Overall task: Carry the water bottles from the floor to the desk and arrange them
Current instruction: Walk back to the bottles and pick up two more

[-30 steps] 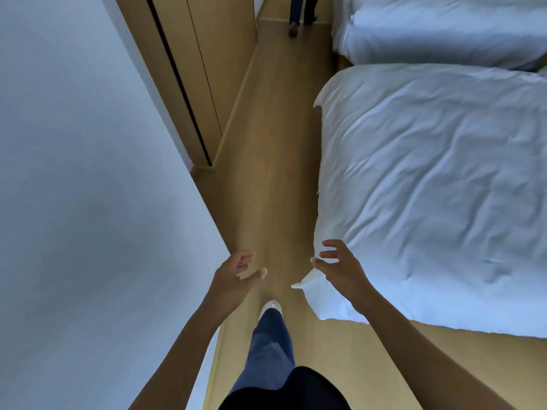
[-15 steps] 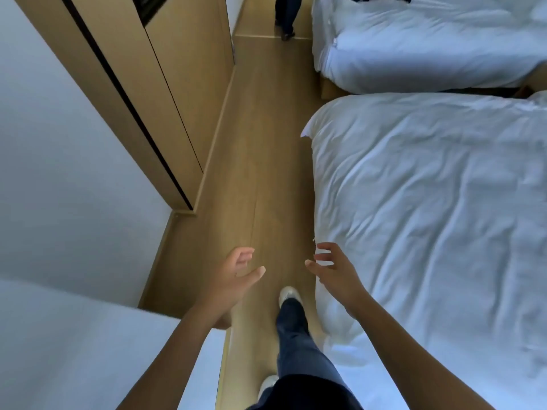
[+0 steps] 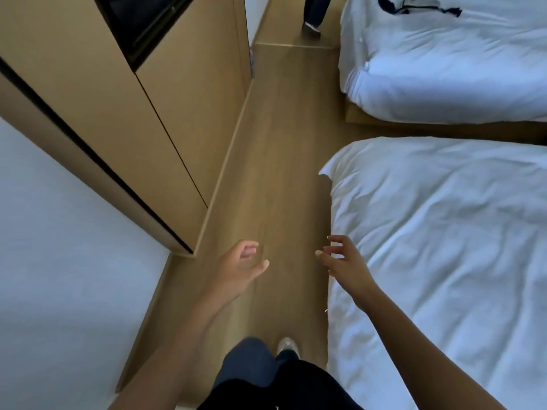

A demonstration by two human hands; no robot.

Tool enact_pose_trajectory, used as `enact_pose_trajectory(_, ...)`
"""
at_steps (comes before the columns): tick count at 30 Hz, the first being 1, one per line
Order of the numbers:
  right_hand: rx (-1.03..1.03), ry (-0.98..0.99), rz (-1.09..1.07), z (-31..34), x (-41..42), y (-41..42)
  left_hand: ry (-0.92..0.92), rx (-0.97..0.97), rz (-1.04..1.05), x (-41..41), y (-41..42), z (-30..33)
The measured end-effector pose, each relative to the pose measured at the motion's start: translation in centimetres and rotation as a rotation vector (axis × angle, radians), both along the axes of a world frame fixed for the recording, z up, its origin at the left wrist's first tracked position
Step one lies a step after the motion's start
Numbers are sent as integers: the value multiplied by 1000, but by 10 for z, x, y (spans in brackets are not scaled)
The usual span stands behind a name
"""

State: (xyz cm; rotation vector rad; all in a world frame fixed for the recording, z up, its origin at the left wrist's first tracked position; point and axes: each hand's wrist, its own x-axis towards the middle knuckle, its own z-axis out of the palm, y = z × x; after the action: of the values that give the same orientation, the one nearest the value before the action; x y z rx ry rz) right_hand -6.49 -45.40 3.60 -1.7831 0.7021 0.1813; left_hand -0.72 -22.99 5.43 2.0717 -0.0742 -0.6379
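No water bottle and no desk show in the head view. My left hand (image 3: 239,266) is held out in front of me over the wooden floor (image 3: 275,173), fingers loosely curled, holding nothing. My right hand (image 3: 344,258) reaches forward beside the edge of the near bed, fingers spread and relaxed, also holding nothing. Both forearms stretch from the bottom of the view.
A narrow floor aisle runs ahead between a wooden wardrobe (image 3: 124,108) on the left and the near white bed (image 3: 444,247) on the right. A second bed (image 3: 444,60) lies farther back. Another person's legs (image 3: 313,13) stand at the aisle's far end. A white wall (image 3: 59,261) is at left.
I have walked forward along the aisle; the wardrobe and the beds have come closer and the white wall has slid back. Both hands stay out in front, holding nothing.
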Motion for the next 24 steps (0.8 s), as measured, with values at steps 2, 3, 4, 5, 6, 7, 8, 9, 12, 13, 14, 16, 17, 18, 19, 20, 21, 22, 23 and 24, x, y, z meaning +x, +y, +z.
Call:
enact_pose_trajectory(2,5,-7,-10,0,38,-14,7,-4,2,36,-10,-2)
enact_pose_trajectory(3,8,-9,-14,-1,57,-20,13,-7,8,55,-15,-5)
enact_pose_trajectory(4,12,-10,-15,-1,76,-25,22,-9,17,74,-20,-7)
enact_pose_trajectory(5,17,-10,-16,-3,95,-31,28,-11,23,95,-25,-10)
enact_pose_trajectory(6,23,-11,-19,-5,116,-36,30,-14,23,118,-30,-13)
enact_pose_trajectory(7,28,-12,-25,-7,137,-42,28,-15,17,141,-35,-17)
enact_pose_trajectory(8,31,-11,-33,-9,158,-48,24,-14,7,165,-40,-20)
enact_pose_trajectory(9,33,-11,-41,-11,181,-53,19,-16,-1,190,-45,-21)
enact_pose_trajectory(12,36,-16,-61,-12,251,-69,3,-38,-12,265,-59,-23)
enact_pose_trajectory(13,36,-16,-69,-11,275,-74,0,-39,-20,290,-64,-22)
enact_pose_trajectory(14,39,-17,-77,-10,298,-79,-1,-39,-27,315,-68,-21)
enact_pose_trajectory(16,45,-26,-86,-8,341,-88,0,-49,-28,361,-78,-19)
enact_pose_trajectory(17,44,-35,-90,-7,362,-93,-6,-61,-27,383,-84,-17)
enact_pose_trajectory(18,43,-43,-93,-6,383,-97,-13,-74,-27,405,-90,-16)
enact_pose_trajectory(19,42,-48,-94,-5,402,-102,-18,-86,-23,426,-96,-15)
enact_pose_trajectory(20,37,-46,-93,-4,420,-108,-20,-94,-19,446,-102,-15)
enact_pose_trajectory(21,29,-40,-92,-4,436,-113,-20,-103,-16,463,-109,-15)
enact_pose_trajectory(22,20,-35,-92,-4,451,-119,-21,-111,-16,480,-115,-15)
enact_pose_trajectory(23,14,-30,-92,-4,466,-126,-23,-114,-19,496,-121,-16)
enact_pose_trajectory(24,13,-23,-93,-5,481,-133,-21,-113,-22,512,-128,-18)
